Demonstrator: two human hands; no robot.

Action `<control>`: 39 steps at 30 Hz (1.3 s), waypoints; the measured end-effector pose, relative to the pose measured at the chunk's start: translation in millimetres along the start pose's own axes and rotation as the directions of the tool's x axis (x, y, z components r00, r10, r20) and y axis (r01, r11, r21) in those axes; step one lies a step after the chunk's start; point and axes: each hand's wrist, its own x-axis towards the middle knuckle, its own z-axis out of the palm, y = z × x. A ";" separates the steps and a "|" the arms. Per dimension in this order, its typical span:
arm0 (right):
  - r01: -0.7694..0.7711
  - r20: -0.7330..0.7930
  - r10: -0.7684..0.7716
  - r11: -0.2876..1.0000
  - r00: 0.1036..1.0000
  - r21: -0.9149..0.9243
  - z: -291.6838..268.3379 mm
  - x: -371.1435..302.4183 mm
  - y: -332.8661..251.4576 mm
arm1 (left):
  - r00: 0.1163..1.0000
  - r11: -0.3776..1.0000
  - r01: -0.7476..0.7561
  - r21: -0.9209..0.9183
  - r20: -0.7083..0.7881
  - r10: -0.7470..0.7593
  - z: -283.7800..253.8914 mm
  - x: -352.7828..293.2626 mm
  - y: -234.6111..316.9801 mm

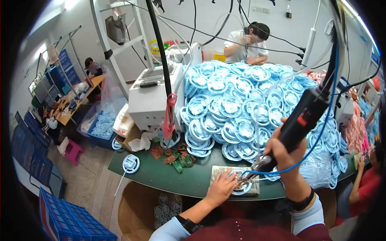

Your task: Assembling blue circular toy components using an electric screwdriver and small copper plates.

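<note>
My right hand [285, 150] is wrapped round a black electric screwdriver [301, 120] with a blue cord, tilted down to the left. Its metal tip meets a light blue round plastic part [246, 188] lying on a pale, square work pad [216, 172] at the table's near edge. With its fingers on the left side of that part, my left hand [222, 187] holds it against the pad. Fingers and tool hide much of the part's middle. A thin pale tube or cord runs from the part to the right.
A large heap of similar light blue parts [231, 106] covers the green table [193, 182]. Green and brown circuit boards [179, 160] lie left of the pad, near a grey machine [155, 98]. Below stands a cardboard box [134, 209]. Co-workers sit behind [251, 42] and at right [364, 188].
</note>
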 end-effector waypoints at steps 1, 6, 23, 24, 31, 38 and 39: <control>0.019 -0.029 -0.019 1.000 0.999 -0.002 0.7 6.3 -6.4 | 1.000 1.000 0.005 0.017 -0.005 -0.005 -3.2 0.5 2.7; -0.013 -0.004 0.012 0.971 1.000 -0.237 -23.1 28.6 22.2 | 0.991 0.998 -0.056 0.011 -0.124 0.057 -26.0 18.8 -4.8; 0.358 0.097 -0.439 0.564 0.893 -0.744 -89.5 -32.3 35.1 | 0.927 0.931 0.145 0.335 -0.375 -0.010 -101.4 120.0 -117.6; 0.353 0.130 -0.388 0.585 0.912 -0.730 -91.1 -47.0 36.1 | 0.920 0.954 0.150 0.261 -0.390 -0.038 -102.8 109.9 -102.2; 0.069 0.246 0.113 0.777 0.963 -0.626 -81.9 -112.3 84.7 | 0.980 0.990 0.019 0.141 -0.200 0.010 -79.1 16.8 -11.0; 0.028 0.215 0.204 0.661 0.955 -0.750 -72.6 -129.1 109.7 | 0.969 0.973 0.223 -0.061 -0.090 -0.228 -68.0 7.2 -4.2; 0.026 0.214 0.207 0.660 0.955 -0.751 -72.4 -129.9 110.0 | 0.960 0.965 0.255 -0.054 -0.108 -0.260 -70.3 14.7 -10.0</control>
